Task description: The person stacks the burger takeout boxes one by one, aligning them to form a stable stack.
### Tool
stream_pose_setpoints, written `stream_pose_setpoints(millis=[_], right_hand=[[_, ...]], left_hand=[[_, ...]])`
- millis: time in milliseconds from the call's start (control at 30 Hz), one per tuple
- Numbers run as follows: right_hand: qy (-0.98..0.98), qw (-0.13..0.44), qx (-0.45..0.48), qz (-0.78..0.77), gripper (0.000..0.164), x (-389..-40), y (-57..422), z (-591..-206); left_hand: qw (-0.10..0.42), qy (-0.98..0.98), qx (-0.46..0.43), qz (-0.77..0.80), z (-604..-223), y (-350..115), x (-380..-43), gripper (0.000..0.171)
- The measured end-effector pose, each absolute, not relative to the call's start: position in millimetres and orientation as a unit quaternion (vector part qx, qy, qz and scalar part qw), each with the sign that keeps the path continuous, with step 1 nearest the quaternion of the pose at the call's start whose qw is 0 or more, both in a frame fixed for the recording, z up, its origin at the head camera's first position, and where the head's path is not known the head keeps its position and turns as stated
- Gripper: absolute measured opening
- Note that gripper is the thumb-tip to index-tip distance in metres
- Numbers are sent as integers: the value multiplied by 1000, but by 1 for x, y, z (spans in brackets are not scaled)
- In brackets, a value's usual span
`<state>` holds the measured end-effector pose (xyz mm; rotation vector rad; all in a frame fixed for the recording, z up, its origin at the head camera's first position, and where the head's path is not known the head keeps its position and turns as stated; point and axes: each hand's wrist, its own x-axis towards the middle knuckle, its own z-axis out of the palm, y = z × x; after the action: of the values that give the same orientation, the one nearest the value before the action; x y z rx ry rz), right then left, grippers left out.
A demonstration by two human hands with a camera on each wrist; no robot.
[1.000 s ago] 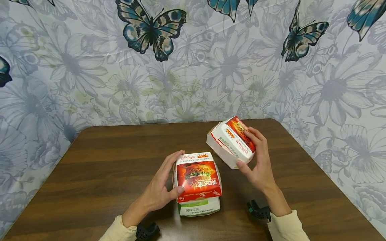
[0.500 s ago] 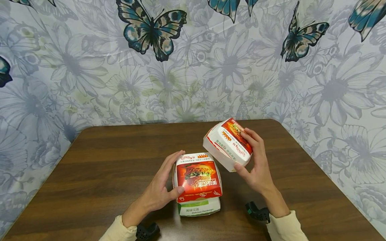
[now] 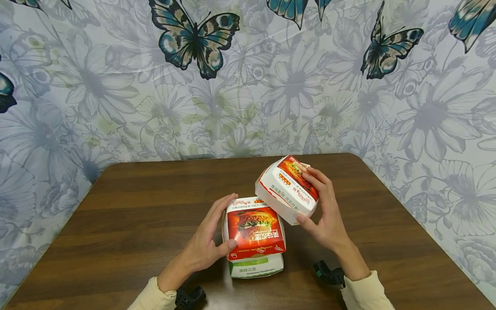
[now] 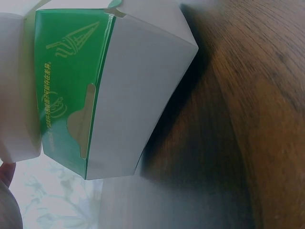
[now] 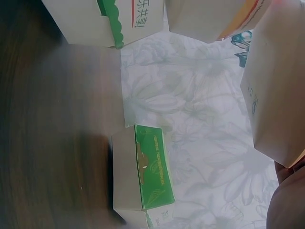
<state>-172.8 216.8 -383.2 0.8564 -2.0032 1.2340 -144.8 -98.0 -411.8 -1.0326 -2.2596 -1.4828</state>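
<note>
My right hand (image 3: pixel 323 215) grips a red and white hamburger box (image 3: pixel 288 189), thumb at its near corner and fingers over its printed side. The box is tilted, overlapping the far right corner of another red hamburger box (image 3: pixel 255 232) in the head view; whether they touch I cannot tell. That second box sits on a green and white hamburger box (image 3: pixel 256 267). My left hand (image 3: pixel 205 243) holds the upper box by its left side, thumb over the near edge. In the left wrist view the lower box's green side (image 4: pixel 71 95) shows.
Another green box (image 5: pixel 147 171) stands on the wooden table (image 3: pixel 155 206), seen in the right wrist view and mostly hidden behind the held box in the head view. A butterfly-and-flower cloth (image 3: pixel 240 107) hangs behind the table.
My right hand has carried its hamburger box left and slightly nearer, so it now overlaps the stack's far right corner. My left hand and the stacked boxes have stayed put.
</note>
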Motion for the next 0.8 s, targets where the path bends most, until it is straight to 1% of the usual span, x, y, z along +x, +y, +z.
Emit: stream_pose_setpoints(millis=[800], right_hand=[[-756, 273, 367, 469, 81, -168, 210, -384]], left_hand=[[118, -776, -350, -512, -412, -98, -144, 86]])
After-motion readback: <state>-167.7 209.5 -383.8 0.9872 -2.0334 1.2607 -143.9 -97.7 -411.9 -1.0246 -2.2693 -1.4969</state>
